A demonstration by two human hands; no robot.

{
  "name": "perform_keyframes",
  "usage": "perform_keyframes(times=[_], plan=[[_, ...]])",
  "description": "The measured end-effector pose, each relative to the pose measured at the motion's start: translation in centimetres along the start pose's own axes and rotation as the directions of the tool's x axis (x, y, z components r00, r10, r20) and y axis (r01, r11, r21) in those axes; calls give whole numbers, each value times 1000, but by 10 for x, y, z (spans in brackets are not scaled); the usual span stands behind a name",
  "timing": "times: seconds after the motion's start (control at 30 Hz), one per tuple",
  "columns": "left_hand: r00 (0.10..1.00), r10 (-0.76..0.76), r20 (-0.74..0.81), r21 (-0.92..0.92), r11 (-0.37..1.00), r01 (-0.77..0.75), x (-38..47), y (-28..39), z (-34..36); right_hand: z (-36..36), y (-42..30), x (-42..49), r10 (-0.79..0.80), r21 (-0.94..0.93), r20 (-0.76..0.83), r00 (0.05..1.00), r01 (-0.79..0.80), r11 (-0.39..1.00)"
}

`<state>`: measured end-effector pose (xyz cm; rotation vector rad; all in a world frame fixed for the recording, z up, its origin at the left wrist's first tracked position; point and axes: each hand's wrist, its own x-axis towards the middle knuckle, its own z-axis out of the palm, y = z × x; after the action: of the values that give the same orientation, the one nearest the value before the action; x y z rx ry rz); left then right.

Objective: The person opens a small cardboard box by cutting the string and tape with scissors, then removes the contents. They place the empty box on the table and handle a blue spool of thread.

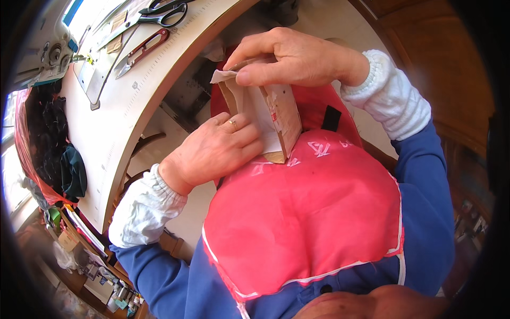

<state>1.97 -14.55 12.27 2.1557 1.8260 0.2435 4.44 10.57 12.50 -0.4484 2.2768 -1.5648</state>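
A small open cardboard box, lined with white paper, rests on the lap over a red apron. My right hand holds its far end, thumb on the white paper lining at the rim and the fingers beyond it. At the box's near left side is my left hand, a ring on one finger. Its fingers curl over the left side of the opening, and their tips are hidden. The box's outer wall is torn and bears some print. White sleeve covers are on both forearms.
On the left, a curved white sewing table holds black-handled scissors, red thread snips and part of a sewing machine. A pink plastic bag with dark cloth hangs by its edge. Wooden panels stand at right.
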Motion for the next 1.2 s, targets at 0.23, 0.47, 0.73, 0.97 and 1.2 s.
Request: perform_keyframes(times=[0.23,0.47,0.73,0.97,1.2], plan=[[978,-7,-207,68,997,22,-1,3,14,2,0,1,9,-1,9,1000,-9,1000],[993,-115,-24,20,993,115,1,10,9,1,1,0,0,-10,15,1000,1,1000],[977,-207,-56,-199,961,193,-1,11,17,3,7,1,-38,15,17,999,38,999],[966,-229,-121,-281,941,187,-2,7,25,2,4,1,4,44,23,1000,-5,999],[974,-80,-213,-92,994,61,-1,5,26,4,5,4,9,58,24,1000,-10,998]])
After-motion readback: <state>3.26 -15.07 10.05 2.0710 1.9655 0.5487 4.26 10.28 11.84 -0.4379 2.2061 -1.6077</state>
